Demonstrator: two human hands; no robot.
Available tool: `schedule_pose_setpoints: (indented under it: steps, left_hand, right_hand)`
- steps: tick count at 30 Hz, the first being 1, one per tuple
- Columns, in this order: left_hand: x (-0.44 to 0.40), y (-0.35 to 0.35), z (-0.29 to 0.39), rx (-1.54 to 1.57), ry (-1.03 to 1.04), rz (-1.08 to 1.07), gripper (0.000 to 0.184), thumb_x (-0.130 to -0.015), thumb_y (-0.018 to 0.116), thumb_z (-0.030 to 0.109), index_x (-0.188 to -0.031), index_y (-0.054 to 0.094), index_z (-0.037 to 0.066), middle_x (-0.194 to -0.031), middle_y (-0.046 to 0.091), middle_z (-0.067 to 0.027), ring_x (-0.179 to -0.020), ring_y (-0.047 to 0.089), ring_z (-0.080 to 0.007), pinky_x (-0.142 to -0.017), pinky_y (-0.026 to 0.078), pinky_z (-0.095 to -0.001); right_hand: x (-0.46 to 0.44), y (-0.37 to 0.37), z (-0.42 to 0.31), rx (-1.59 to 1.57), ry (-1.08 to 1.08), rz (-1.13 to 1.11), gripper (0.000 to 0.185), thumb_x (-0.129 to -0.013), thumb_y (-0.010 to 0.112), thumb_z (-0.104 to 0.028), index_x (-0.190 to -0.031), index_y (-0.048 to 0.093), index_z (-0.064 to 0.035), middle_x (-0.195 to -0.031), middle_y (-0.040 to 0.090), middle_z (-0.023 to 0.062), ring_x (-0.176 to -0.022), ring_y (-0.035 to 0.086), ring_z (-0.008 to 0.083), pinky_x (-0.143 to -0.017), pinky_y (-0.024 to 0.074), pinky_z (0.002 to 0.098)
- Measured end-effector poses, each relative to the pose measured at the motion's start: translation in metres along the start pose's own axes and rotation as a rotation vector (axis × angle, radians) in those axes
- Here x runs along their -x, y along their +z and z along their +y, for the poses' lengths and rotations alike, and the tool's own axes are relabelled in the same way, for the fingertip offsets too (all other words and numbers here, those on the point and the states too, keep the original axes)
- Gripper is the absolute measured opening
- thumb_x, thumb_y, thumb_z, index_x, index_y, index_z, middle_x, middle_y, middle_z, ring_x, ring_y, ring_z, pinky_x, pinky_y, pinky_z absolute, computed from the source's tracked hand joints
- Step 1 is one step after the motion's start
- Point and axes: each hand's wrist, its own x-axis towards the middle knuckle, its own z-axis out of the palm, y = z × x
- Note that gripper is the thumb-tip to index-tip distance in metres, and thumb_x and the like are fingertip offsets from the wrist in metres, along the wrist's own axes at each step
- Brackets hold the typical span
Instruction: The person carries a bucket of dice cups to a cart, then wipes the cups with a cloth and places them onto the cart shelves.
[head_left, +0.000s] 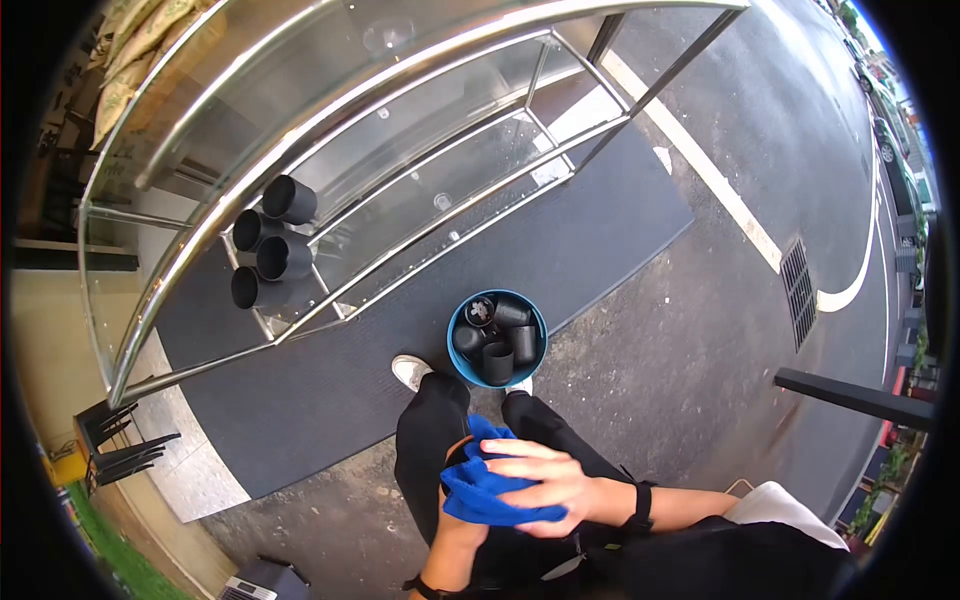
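A bright blue cloth [490,492] is bunched in front of my body, between both hands. My right hand [548,485] presses over it from the right with its fingers bent across the folds. From below on the left, my left hand [462,528] reaches up beneath the cloth, its fingers mostly hidden. A small dark area shows beside the cloth near the left fingers; what it belongs to is unclear. By my feet stands a round blue bucket [451,352] holding several black cup-shaped containers [498,362].
A metal-framed rack with clear panels [400,65] stands ahead; several black cylindrical containers [285,257] sit at its left end. Beneath lies a dark mat [300,425]. A drain grate [797,293] and a dark bar [850,398] are on the right, a black chair-like object [125,445] on the left.
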Motion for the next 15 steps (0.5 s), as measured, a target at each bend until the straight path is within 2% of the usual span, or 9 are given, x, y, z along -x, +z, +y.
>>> schedule_pose_setpoints:
  steps: [2, 4, 5, 7, 8, 11, 12, 14, 15]
  left_hand:
    - [-0.008, 0.023, -0.009, 0.06, 0.273, 0.048, 0.096, -0.071, 0.083, 0.057, -0.143, 0.042, 0.008, -0.138, 0.053, -0.0077, -0.128, 0.052, -0.0245, -0.108, 0.044, -0.042]
    - [-0.033, 0.043, -0.003, 0.155, 0.328, 0.136, 0.109, -0.062, 0.085, 0.064, -0.143, 0.04, 0.007, -0.138, 0.052, -0.0081, -0.129, 0.051, -0.026, -0.109, 0.043, -0.0434]
    - [-0.045, 0.044, -0.006, 0.263, 0.4, 0.18, 0.108, -0.059, 0.093, 0.052, -0.14, 0.036, 0.01, -0.132, 0.054, -0.0126, -0.118, 0.055, -0.027, -0.106, 0.044, -0.0446]
    - [-0.062, 0.044, 0.013, -0.008, 0.524, 0.143, 0.108, -0.06, 0.092, 0.055, -0.139, 0.034, 0.009, -0.128, 0.057, -0.0146, -0.115, 0.056, -0.0281, -0.106, 0.043, -0.0464]
    - [-0.069, 0.042, 0.024, -0.145, 0.577, 0.116, 0.108, -0.06, 0.092, 0.056, -0.139, 0.034, 0.009, -0.126, 0.058, -0.0156, -0.114, 0.057, -0.0287, -0.107, 0.042, -0.0472]
    - [-0.105, 0.03, 0.038, -0.638, 1.1, 0.03, 0.106, -0.059, 0.092, 0.056, -0.135, 0.034, 0.009, -0.123, 0.06, -0.0185, -0.109, 0.06, -0.0309, -0.107, 0.041, -0.0513]
    - [-0.111, 0.031, 0.048, -0.746, 1.249, 0.013, 0.098, -0.062, 0.093, 0.049, -0.131, 0.035, 0.009, -0.125, 0.059, -0.0196, -0.108, 0.061, -0.0334, -0.108, 0.039, -0.0545]
    - [-0.125, 0.017, 0.062, -0.837, 1.314, -0.027, 0.091, -0.066, 0.093, 0.04, -0.13, 0.036, 0.009, -0.126, 0.059, -0.0209, -0.111, 0.061, -0.0355, -0.108, 0.039, -0.0562]
    - [-0.132, 0.011, 0.062, -0.901, 1.379, 0.018, 0.086, -0.069, 0.092, 0.035, -0.13, 0.037, 0.008, -0.126, 0.058, -0.021, -0.114, 0.06, -0.0366, -0.107, 0.039, -0.0576]
  right_hand:
    - [0.0, -0.004, 0.03, -0.022, 0.024, 0.122, 0.039, -0.085, 0.067, -0.022, -0.113, 0.066, 0.0044, -0.129, 0.059, 0.0285, -0.122, 0.056, 0.0506, -0.104, 0.045, 0.0524]
    - [0.002, 0.011, 0.038, -0.244, 0.523, 0.545, 0.043, -0.089, 0.063, -0.029, -0.114, 0.064, 0.0057, -0.123, 0.064, 0.0236, -0.112, 0.064, 0.031, -0.099, 0.0481, 0.0396]
    - [0.003, 0.018, 0.045, -0.408, 0.598, 0.686, 0.046, -0.091, 0.062, -0.031, -0.12, 0.06, 0.0045, -0.123, 0.064, 0.0206, -0.113, 0.062, 0.0276, -0.1, 0.047, 0.038]
    - [-0.001, 0.03, 0.055, -0.681, 0.699, 0.876, 0.054, -0.094, 0.058, -0.035, -0.133, 0.05, 0.0023, -0.124, 0.063, 0.0148, -0.117, 0.059, 0.0237, -0.103, 0.0437, 0.0365]
    - [-0.008, 0.039, 0.052, -0.87, 0.808, 1.034, 0.054, -0.097, 0.055, -0.035, -0.134, 0.049, 0.0021, -0.129, 0.06, 0.0166, -0.12, 0.058, 0.0255, -0.104, 0.0442, 0.0392]
    - [-0.027, 0.033, 0.043, -1.158, 1.024, 1.092, 0.05, -0.102, 0.05, -0.036, -0.135, 0.05, 0.0004, -0.134, 0.058, 0.0158, -0.12, 0.058, 0.0279, -0.105, 0.0447, 0.0409]
    - [-0.028, 0.036, 0.042, -1.188, 1.12, 1.117, 0.049, -0.103, 0.048, -0.037, -0.136, 0.049, -0.0003, -0.135, 0.058, 0.0152, -0.12, 0.058, 0.0281, -0.105, 0.0447, 0.0408]
    - [-0.026, 0.046, 0.037, -0.943, 1.216, 1.051, 0.045, -0.104, 0.049, -0.032, -0.135, 0.05, 0.0001, -0.13, 0.06, 0.012, -0.118, 0.059, 0.0222, -0.103, 0.0454, 0.0349]
    - [-0.025, 0.046, 0.034, -0.815, 1.142, 0.966, 0.045, -0.102, 0.052, -0.031, -0.135, 0.05, 0.0007, -0.128, 0.06, 0.0124, -0.117, 0.059, 0.021, -0.103, 0.0454, 0.0338]
